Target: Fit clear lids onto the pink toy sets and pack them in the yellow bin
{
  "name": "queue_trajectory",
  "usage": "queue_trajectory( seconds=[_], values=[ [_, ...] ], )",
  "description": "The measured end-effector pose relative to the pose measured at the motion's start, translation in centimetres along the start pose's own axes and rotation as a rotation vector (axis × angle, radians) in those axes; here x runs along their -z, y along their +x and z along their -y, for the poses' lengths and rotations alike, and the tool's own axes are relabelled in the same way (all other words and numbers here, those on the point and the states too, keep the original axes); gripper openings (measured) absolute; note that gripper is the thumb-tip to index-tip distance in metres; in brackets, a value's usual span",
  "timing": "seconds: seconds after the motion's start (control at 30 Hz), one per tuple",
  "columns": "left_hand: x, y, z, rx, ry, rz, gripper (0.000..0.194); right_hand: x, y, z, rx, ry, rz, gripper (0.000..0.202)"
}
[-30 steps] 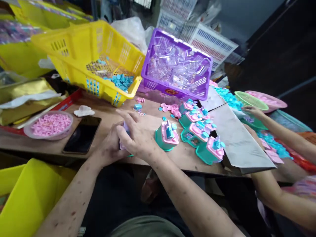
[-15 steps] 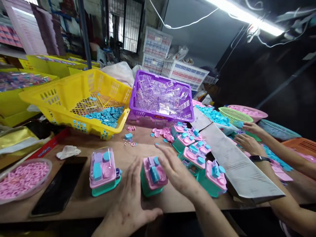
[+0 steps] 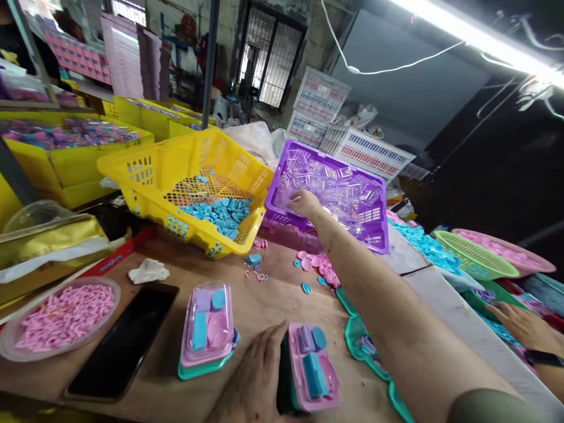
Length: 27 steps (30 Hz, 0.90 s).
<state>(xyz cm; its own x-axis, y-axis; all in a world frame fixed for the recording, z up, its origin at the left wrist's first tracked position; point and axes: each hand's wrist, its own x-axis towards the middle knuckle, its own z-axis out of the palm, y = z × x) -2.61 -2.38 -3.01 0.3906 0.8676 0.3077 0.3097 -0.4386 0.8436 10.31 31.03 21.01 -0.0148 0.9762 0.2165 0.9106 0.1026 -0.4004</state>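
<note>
Uncovered toy point(image 3: 312, 367) stands on the bench point(image 3: 161, 352), left hand point(image 3: 259, 376) against its side; right hand point(image 3: 306, 204) reaches among clear covers point(image 3: 339, 191) in the purple basket point(image 3: 282, 214). Cover-picking, I'd judge, calling for one parted cleanly; whether either grip is closed, I can't tell.

Phone point(image 3: 123, 343) between bowl point(image 3: 9, 341) and covered toy point(image 3: 207, 329), uncovered toy point(image 3: 315, 376) farther right, basket point(image 3: 150, 202) behind, covers point(image 3: 339, 182) in crate point(image 3: 383, 226) right of basket
</note>
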Motion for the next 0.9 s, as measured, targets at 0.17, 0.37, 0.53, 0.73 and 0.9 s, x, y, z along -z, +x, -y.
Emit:
queue_trajectory(
  seconds=[0.17,0.37,0.53,0.73,0.9],
  values=[
    [-0.9,0.0,1.1,-0.022,0.002,-0.009,0.152,-0.1,1.1,-2.0,0.050,-0.004,-0.086,0.035],
    [0.4,0.2,0.3,-0.021,-0.032,0.050,0.143,0.3,0.3,-3.3,0.167,-0.112,-0.042,0.040],
    [0.8,0.2,-0.6,-0.016,-0.048,0.029,0.143,1.1,0.1,-2.7,0.257,-0.177,-0.002,0.009],
    [1.1,0.3,-1.5,-0.009,-0.066,-0.020,0.138,3.2,-0.3,-2.9,0.269,-0.182,-0.073,0.012],
    [1.4,0.4,-2.2,-0.011,-0.065,-0.021,0.132,3.2,-1.5,-3.7,0.239,-0.177,-0.104,0.014]
  ],
)
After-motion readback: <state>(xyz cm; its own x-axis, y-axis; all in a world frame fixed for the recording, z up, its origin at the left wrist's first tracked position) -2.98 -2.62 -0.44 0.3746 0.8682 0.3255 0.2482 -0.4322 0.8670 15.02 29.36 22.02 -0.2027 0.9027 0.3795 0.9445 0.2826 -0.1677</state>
